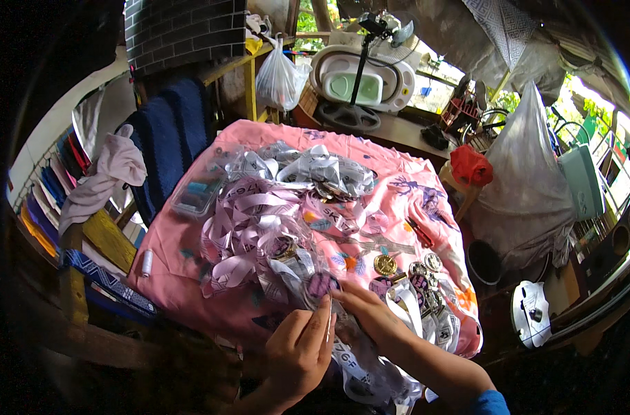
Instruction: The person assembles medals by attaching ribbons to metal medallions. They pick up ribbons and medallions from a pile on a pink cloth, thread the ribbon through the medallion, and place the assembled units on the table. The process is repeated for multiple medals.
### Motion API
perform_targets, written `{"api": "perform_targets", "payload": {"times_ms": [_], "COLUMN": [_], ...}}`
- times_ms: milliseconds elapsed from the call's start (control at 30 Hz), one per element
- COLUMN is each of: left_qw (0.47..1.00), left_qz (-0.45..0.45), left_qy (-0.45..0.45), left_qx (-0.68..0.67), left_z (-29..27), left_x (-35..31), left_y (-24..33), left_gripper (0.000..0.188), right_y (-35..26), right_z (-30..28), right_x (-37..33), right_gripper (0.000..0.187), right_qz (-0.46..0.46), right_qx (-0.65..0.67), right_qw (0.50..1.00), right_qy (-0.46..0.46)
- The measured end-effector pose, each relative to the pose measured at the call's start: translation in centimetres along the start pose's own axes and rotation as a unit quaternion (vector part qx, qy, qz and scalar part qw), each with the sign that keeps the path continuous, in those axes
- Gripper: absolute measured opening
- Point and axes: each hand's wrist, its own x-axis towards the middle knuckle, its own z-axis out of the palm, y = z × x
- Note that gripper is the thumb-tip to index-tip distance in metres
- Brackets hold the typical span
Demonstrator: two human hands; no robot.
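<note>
At the near edge of a table with a pink flowered cloth [169, 259], my right hand [370, 311] grips a round purple-faced medal [322, 284]. Beside it, my left hand [302, 346] is closed in a pinch on a thin pale stick [328, 328], its tip close to the medal. A heap of lilac printed ribbons [235, 214] lies just beyond my hands, with white-grey ribbons [329, 169] behind it. To the right are a gold medal [385, 264] and several more medals [425, 283]. White ribbon [353, 363] hangs below my right forearm.
A clear plastic box [194, 199] and a white thread spool [147, 263] sit on the table's left side. Dark blue cloth [166, 145] hangs at the left. A stand [362, 69] rises behind, before a baby bath [322, 69]. A large plastic-wrapped bundle [526, 187] stands right.
</note>
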Motion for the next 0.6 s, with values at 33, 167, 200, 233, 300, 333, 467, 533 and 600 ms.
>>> {"api": "perform_targets", "payload": {"times_ms": [33, 167, 200, 233, 300, 333, 467, 533, 600], "left_qw": [1.000, 1.000, 0.999, 0.999, 0.999, 0.999, 0.999, 0.997, 0.997], "left_qz": [-0.003, 0.002, 0.003, 0.002, -0.014, -0.027, -0.036, -0.062, -0.073], "left_qy": [0.005, 0.021, 0.020, 0.017, 0.009, 0.004, 0.001, 0.004, -0.009], "left_qx": [-0.001, -0.016, -0.024, -0.029, -0.031, -0.027, -0.030, -0.036, -0.010], "left_z": [0.0, 0.2, 0.5, 0.5, 0.4, -0.1, -0.8, -0.7, -1.0], "left_x": [0.3, 1.9, 2.1, 1.9, 1.6, 1.3, 0.8, 0.0, -0.1], "left_y": [-0.1, -0.1, -0.1, -0.2, -0.4, -0.5, -0.3, -0.4, 0.2], "left_gripper": [0.031, 0.031, 0.030, 0.030, 0.030, 0.029, 0.025, 0.023, 0.023], "right_y": [-0.5, -2.7, -2.7, -2.1, -2.2, -2.7, -0.8, -0.6, 0.6], "right_z": [0.7, 1.9, 2.1, 3.0, 3.9, 4.4, 0.1, -0.8, 0.1], "right_x": [1.7, 6.3, 7.8, 9.4, 10.1, 9.5, 10.8, 10.3, 11.0], "right_gripper": [0.069, 0.072, 0.069, 0.063, 0.060, 0.061, 0.050, 0.038, 0.025], "right_qz": [-0.048, -0.081, -0.089, -0.090, -0.067, -0.045, -0.012, 0.011, -0.025], "right_qx": [-0.005, -0.005, 0.019, 0.061, 0.133, 0.162, 0.184, 0.166, 0.131], "right_qw": [0.999, 0.996, 0.995, 0.994, 0.989, 0.986, 0.966, 0.955, 0.979], "right_qy": [-0.011, -0.035, -0.031, -0.015, -0.001, -0.002, -0.183, -0.245, -0.151]}}
